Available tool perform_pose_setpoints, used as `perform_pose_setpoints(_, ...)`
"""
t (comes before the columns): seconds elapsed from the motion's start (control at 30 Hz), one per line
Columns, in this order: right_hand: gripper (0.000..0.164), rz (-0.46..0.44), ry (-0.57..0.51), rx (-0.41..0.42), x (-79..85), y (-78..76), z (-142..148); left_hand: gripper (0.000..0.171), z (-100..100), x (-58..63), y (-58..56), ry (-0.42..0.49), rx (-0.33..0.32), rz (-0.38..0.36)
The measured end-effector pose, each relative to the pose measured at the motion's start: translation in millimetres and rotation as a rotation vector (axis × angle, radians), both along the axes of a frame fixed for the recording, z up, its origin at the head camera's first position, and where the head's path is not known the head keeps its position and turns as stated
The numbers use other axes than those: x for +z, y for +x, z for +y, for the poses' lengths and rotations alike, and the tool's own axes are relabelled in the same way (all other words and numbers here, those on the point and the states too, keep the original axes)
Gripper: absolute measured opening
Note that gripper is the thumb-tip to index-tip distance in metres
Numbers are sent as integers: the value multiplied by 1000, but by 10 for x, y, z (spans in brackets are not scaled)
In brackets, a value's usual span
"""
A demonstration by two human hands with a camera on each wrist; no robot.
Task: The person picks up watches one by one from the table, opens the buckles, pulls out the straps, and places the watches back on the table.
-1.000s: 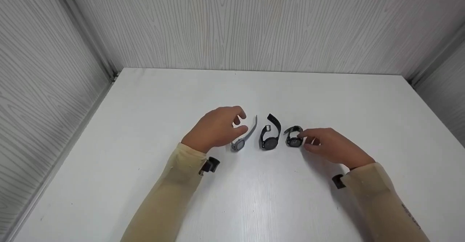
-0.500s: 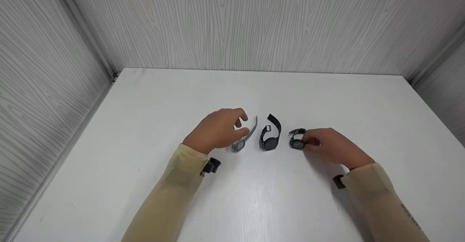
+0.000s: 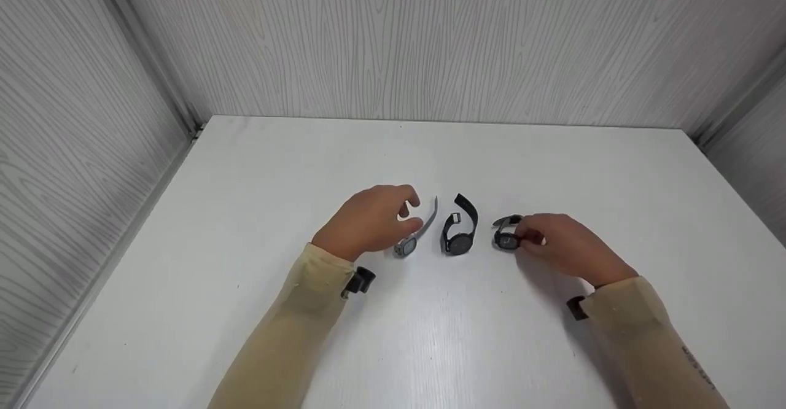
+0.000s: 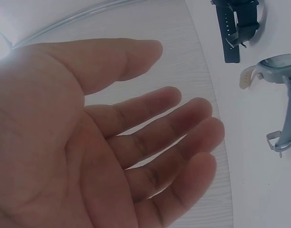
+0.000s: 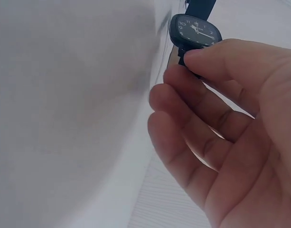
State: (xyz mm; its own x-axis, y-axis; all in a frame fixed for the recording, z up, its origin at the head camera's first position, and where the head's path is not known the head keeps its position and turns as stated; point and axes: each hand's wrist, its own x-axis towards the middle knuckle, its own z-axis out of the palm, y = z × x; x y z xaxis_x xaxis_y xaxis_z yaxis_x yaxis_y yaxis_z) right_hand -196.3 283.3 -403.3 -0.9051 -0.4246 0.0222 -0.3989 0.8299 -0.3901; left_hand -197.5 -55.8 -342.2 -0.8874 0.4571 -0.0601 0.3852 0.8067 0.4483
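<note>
Three wristwatches lie on the white table. My right hand pinches the edge of the small square-faced black watch, the rightmost one. In the right wrist view its numbered dial shows just beyond my thumb and forefinger. The round-faced black watch lies in the middle, its strap curving away. My left hand hovers beside the grey watch at the left and partly covers it from the head camera. In the left wrist view this hand has loosely extended fingers and holds nothing.
The white tabletop spreads around the watches. A wood-grained panel rises behind it, and another side panel stands at the left. Small black wrist mounts sit on the sleeves.
My right hand has closed thumb and fingers on the square black watch, which has slid slightly right, away from the middle watch. My left hand has barely moved.
</note>
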Motion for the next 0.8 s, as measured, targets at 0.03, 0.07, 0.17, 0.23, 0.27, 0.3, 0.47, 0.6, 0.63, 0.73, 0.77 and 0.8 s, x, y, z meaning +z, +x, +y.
perform_pose_setpoints(0.03,15,8,-4,-1,7,3,0,37,2,2,0,1,0,0)
perform_pose_setpoints(0.07,16,13,-9,-8,16,4,0,37,4,1,0,2,0,-2)
perform_pose_setpoints(0.17,17,32,-23,-21,44,13,-9,36,8,0,3,6,3,-10)
perform_pose_setpoints(0.23,18,44,-37,-33,67,20,-25,36,7,0,7,7,6,-15)
perform_pose_setpoints(0.27,18,52,-43,-39,78,24,-36,36,7,-1,8,5,6,-17)
perform_pose_setpoints(0.3,18,62,-48,-46,89,27,-47,36,7,-1,9,4,5,-18)
perform_pose_setpoints(0.47,20,159,-98,-13,131,51,-103,36,12,-13,6,5,3,-16)
perform_pose_setpoints(0.6,22,270,-137,48,149,75,-139,35,10,-18,10,17,1,-14)
perform_pose_setpoints(0.63,22,295,-143,59,154,81,-147,35,10,-18,9,17,0,-14)
perform_pose_setpoints(0.73,24,362,-167,87,177,102,-170,34,14,-26,5,20,-1,-13)
perform_pose_setpoints(0.77,24,381,-173,97,183,109,-176,34,16,-29,5,19,-2,-12)
perform_pose_setpoints(0.8,25,397,-174,105,190,116,-181,34,18,-32,3,18,-2,-13)
